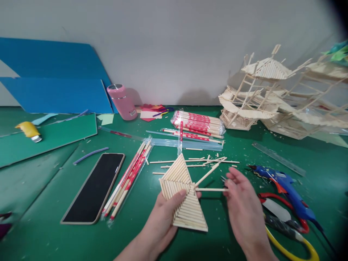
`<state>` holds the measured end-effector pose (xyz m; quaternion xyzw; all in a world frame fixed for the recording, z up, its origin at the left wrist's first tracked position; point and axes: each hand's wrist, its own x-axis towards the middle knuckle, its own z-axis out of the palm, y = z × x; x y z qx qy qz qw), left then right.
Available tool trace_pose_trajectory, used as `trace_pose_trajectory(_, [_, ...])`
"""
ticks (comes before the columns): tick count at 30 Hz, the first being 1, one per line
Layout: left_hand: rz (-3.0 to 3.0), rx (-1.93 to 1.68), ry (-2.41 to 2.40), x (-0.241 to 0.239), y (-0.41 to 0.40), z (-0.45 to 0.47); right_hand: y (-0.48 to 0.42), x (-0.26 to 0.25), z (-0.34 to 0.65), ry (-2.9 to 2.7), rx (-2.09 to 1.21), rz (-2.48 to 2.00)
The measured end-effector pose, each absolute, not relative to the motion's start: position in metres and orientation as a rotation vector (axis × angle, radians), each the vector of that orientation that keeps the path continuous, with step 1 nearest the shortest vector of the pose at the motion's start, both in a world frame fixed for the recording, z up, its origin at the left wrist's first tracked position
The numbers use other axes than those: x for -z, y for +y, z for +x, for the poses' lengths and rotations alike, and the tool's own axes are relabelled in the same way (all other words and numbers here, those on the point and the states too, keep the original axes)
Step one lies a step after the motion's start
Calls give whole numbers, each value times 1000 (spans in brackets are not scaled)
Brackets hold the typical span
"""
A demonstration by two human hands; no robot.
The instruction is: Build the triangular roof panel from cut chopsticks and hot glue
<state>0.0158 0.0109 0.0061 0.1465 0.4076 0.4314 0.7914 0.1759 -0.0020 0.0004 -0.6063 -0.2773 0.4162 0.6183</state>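
My left hand grips a fan-shaped panel made of thin wooden sticks laid side by side, thumb on top and fingers beneath. Two bare sticks stick out from its centre, one slanting up and a level wooden stick pointing right. At that level stick's far end, my right hand has its thumb and fingers closed, its other fingers loosely curled. A dark metal tip shows just beyond those fingers; the rest of it is hidden by the hand.
A blue glue gun and tools with red and yellow handles lie at right. Left are a phone and bagged chopsticks. Behind stand a pink flask, a chopstick bundle and stick-built pavilion models.
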Motion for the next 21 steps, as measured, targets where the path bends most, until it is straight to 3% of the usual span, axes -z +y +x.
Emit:
trace_pose_trajectory(4, [386,-926,872,-5,8,17,-5,-15,184,-1363,-189,-1514])
trace_pose_trajectory(7, [423,-935,878,-5,6,18,1,-30,181,-1851,76,-1473])
trace_pose_trajectory(21, [499,-942,836,-3,5,18,12,-41,169,-2113,-207,-1582])
